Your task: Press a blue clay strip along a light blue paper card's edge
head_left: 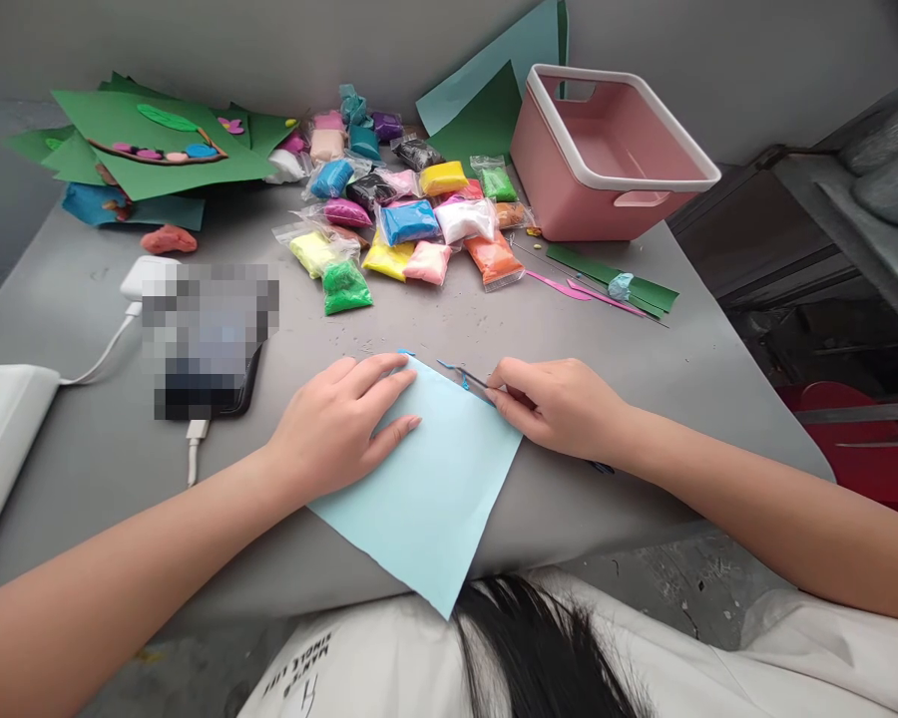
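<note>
A light blue sheet of paper (441, 469) lies at an angle on the grey table, one corner hanging past the front edge. My left hand (348, 419) rests flat on its left side with the fingers stretched out, holding nothing. At the upper right edge of the sheet, my right hand (558, 399) pinches a thin dark tool (476, 380), whose exact kind I cannot make out. Bits of blue material (453, 368) are at the tool's tip, beside the paper edge. Another blue scrap (406, 351) shows by my left fingertips.
Bags of coloured clay (409, 221) are heaped at the back, left of a pink basket (569, 189). Green paper sheets (157, 170) with clay shapes lie back left. A phone (217, 394) with a cable is left; pink modelling tools (558, 284) lie right.
</note>
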`<action>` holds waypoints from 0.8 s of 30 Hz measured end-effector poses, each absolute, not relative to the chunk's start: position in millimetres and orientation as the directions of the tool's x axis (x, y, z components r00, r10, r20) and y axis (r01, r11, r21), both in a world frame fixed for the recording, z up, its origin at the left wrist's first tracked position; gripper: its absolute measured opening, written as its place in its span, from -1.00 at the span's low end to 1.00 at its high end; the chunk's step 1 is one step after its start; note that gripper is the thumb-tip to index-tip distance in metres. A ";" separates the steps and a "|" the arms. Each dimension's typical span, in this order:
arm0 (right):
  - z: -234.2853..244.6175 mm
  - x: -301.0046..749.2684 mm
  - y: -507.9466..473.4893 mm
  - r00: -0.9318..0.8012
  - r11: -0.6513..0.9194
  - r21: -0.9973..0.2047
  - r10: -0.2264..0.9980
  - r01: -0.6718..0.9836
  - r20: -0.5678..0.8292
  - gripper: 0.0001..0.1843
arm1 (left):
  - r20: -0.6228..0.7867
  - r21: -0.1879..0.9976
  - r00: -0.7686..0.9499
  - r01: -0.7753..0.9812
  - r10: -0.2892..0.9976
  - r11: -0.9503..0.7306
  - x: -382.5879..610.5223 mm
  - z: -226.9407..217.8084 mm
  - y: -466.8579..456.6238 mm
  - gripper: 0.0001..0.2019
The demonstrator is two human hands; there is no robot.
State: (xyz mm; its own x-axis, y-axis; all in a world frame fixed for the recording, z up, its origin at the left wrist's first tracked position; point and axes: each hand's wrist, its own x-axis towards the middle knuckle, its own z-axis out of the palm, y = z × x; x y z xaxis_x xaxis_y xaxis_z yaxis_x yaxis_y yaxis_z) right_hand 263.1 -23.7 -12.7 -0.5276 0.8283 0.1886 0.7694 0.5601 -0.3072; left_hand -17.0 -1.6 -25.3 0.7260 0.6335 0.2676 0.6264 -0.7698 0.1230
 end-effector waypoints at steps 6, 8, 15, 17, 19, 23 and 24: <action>-9.6 267.1 -27.2 -0.571 0.585 -0.348 0.807 0.733 0.153 -0.87 | 0.260 0.128 0.723 0.631 0.640 -0.765 -16.7 -25.8 -1.5 -0.56; -10.3 267.7 -28.6 -0.587 0.584 -0.352 0.802 0.732 0.111 -0.86 | 0.248 0.134 0.721 0.636 0.647 -0.760 -16.8 -25.6 -1.3 -0.56; -11.9 267.5 -28.7 -0.530 0.535 -0.360 0.839 0.764 0.121 -0.87 | 0.299 0.121 0.745 0.590 0.596 -0.798 -12.4 -19.1 -3.5 -0.66; -11.8 266.1 -28.9 -0.549 0.550 -0.370 0.827 0.748 0.119 -0.88 | 0.315 0.125 0.780 0.531 0.541 -0.838 -9.3 -16.8 -6.2 -0.65; -12.4 264.7 -28.9 -0.558 0.557 -0.375 0.821 0.741 0.119 -0.88 | 0.312 0.131 0.813 0.476 0.492 -0.869 -6.2 -15.9 -9.5 -0.65; -14.2 262.7 -27.5 -0.557 0.553 -0.384 0.823 0.740 0.112 -0.88 | 0.300 0.129 0.830 0.453 0.470 -0.882 -2.4 -17.8 -14.1 -0.66; -14.4 262.4 -27.0 -0.557 0.552 -0.385 0.823 0.740 0.108 -0.87 | 0.303 0.128 0.828 0.455 0.471 -0.881 -2.0 -18.4 -14.4 -0.66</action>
State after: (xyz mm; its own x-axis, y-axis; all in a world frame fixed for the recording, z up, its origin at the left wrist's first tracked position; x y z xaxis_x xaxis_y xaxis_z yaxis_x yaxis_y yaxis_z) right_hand 262.4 -27.0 -14.4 -0.5573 0.8232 0.1080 0.7402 0.5515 -0.3845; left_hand -2.0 -14.4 -18.4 0.8284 0.4712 0.3028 0.4546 -0.8814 0.1282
